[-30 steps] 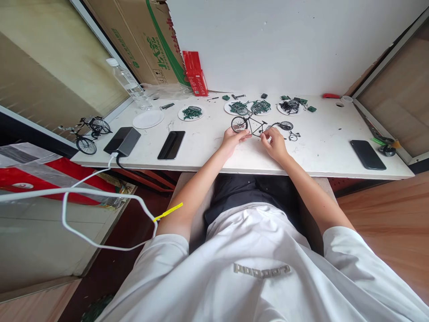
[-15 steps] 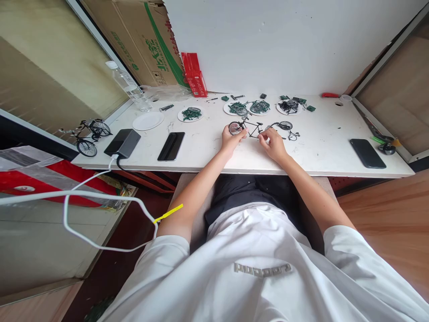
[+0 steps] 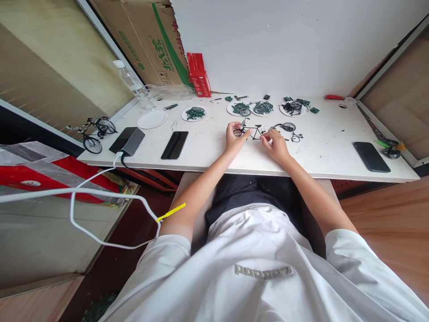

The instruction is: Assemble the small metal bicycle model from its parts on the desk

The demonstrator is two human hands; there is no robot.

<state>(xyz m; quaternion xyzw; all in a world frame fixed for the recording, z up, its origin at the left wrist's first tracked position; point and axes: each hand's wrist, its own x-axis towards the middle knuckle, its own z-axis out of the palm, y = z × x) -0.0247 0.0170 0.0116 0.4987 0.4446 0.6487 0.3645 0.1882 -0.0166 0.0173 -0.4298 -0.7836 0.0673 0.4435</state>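
From my remote seat, I find open white tabletop between the right hand and a black phone, past bicycle parts just beside that hand. Bare surface also separates the left hand from another phone; loaded plates block my way beyond.

Wheel partly behind left fingers

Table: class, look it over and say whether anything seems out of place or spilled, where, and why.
Mildly odd: a green block lies on the table, just off the right-hand plate, whereas most green parts are heaped on other plates. No spill stands out.
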